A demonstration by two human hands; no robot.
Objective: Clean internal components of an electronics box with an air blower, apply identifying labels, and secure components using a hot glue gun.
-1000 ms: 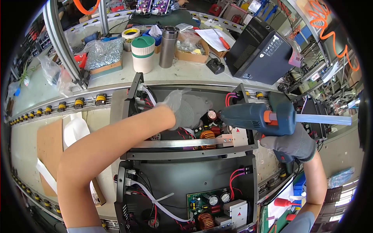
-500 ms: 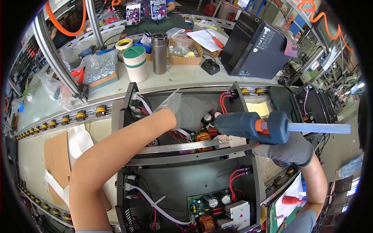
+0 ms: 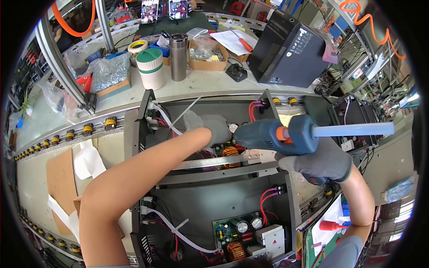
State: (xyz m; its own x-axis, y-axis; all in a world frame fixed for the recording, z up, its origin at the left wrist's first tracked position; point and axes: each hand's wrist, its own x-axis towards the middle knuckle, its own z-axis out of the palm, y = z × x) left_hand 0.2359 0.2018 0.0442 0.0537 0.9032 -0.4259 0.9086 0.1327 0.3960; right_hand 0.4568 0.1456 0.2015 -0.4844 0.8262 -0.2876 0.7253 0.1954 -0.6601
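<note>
My right hand (image 3: 324, 161), in a grey glove, grips a blue cordless glue gun (image 3: 263, 136) with a long translucent glue stick (image 3: 353, 130) out of its back. Its nose points left, over the far black metal case (image 3: 267, 105). Inside that case, beside the nose, is my gloved left hand (image 3: 218, 127); its fingers are mostly hidden, so any hold cannot be made out. Below the hand show a copper coil (image 3: 231, 154) and part of a circuit board. A white cable-tie tail (image 3: 187, 110) and a white cable (image 3: 166, 117) lie left of the hand.
A second open case (image 3: 192, 201) stands nearer, holding a green board (image 3: 219, 228). Rollers (image 3: 88, 129) line the conveyor. On the back bench are a steel flask (image 3: 178, 60), a white-green cup (image 3: 150, 71) and a black tower unit (image 3: 286, 53). A metal bar (image 3: 210, 161) crosses the far case.
The view has shifted slightly. The glue gun's nose has come a little left within the far case. My left hand's fingers have drawn back leftward, uncovering a capacitor.
</note>
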